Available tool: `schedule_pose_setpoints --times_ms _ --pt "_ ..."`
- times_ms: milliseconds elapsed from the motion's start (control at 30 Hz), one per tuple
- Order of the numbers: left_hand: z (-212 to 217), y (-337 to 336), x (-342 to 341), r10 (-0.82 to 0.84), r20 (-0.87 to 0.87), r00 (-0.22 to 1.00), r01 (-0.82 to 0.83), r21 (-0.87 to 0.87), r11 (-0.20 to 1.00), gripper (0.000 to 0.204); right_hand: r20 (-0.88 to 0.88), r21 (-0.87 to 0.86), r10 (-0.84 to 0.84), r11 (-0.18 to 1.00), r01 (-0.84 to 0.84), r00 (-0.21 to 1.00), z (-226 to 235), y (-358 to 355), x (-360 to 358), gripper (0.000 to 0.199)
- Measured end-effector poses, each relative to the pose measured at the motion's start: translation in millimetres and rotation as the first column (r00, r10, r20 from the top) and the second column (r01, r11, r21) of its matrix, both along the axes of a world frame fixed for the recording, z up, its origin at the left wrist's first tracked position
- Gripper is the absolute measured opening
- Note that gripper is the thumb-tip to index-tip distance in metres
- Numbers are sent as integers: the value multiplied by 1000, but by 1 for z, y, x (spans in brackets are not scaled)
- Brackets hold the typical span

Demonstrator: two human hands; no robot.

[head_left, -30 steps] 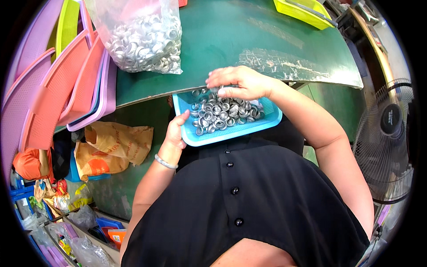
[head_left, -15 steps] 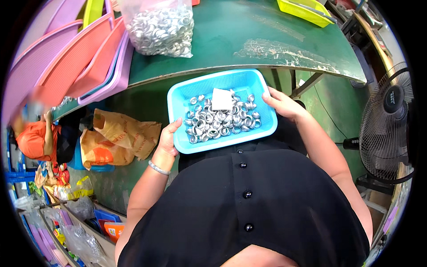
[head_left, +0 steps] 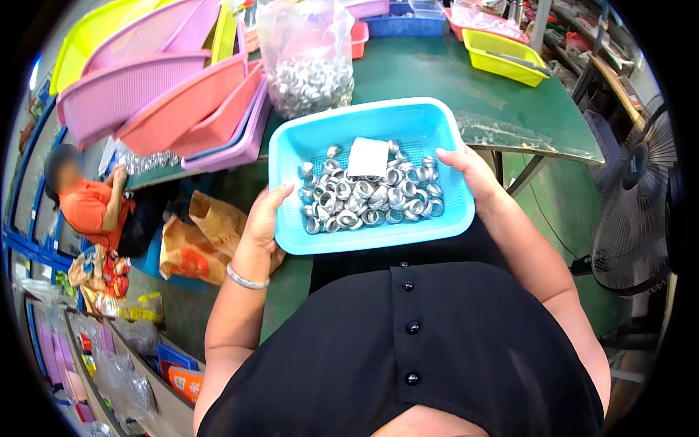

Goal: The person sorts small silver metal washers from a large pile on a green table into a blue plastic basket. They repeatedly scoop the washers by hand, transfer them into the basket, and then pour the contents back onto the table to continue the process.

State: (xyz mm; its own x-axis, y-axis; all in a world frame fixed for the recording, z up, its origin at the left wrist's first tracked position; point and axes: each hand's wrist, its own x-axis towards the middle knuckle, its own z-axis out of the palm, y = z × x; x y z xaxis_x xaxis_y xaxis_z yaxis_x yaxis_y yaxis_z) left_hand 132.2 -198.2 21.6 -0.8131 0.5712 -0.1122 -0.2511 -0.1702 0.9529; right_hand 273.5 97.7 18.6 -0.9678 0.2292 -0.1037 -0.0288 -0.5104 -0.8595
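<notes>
A light blue plastic basket (head_left: 371, 239) is held up in front of me, over my lap and by the table's near edge. My left hand (head_left: 263, 218) grips its left end, thumb on the rim and fingers hidden beneath. At the opposite end my right hand (head_left: 468, 173) holds it the same way, thumb over the rim. Inside lie many small silvery metal rings (head_left: 364, 191), heaped in the middle and toward the near side. A white square slip of paper (head_left: 368, 156) rests on top of them.
Beyond stands the green table (head_left: 415, 76), carrying a clear bag (head_left: 309, 80) of similar rings, stacked coloured baskets (head_left: 138, 91) on the left and a yellow basket (head_left: 502, 54). A fan (head_left: 632, 197) is at the right. A person in orange (head_left: 91, 211) sits far left, near brown paper sacks (head_left: 193, 247).
Both hands have raised the blue basket a little, so it looks larger and closer. My view has tilted up, showing more of the far table.
</notes>
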Motion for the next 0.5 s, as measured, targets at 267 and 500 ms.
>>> schedule_pose_setpoints --times_ms 267,500 --pt "92 141 -14 -485 -811 -327 -288 -403 869 53 -112 11 -226 973 229 968 32 54 14 53" --pt "101 242 -52 -499 -782 -375 -144 -482 864 44 -120 19 -308 950 313 944 51 117 -9 53"
